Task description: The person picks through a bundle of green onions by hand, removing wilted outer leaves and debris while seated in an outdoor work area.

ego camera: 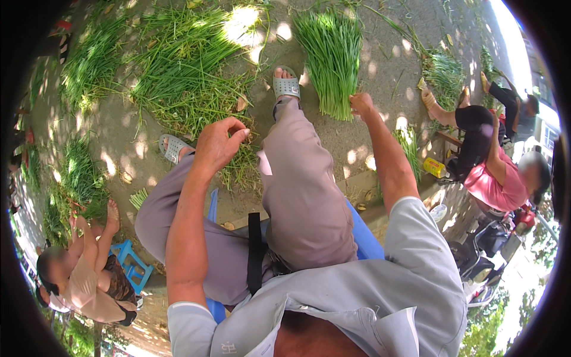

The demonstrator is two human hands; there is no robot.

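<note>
My right hand (362, 106) is at the lower right edge of a neat pile of long green leafy stalks (332, 58), by the pale cut ends. Its fingertips are partly hidden, so whether they grip any stalks cannot be told. My left hand (221, 140) hangs above loose trimmings, thumb and fingers curled, with no stalk plainly seen between them. A larger, messier heap of green stalks (178, 62) lies on the ground ahead on the left, with yellowish scraps (200, 107) at its near side.
My slippered feet (286, 85) stand among the greens. Beneath me is a blue plastic stool (363, 232). A small bundle (407, 145) lies beside my right forearm, near a yellow bottle (435, 168). People sit at right (495, 178) and left (84, 285), by a blue stool (134, 263).
</note>
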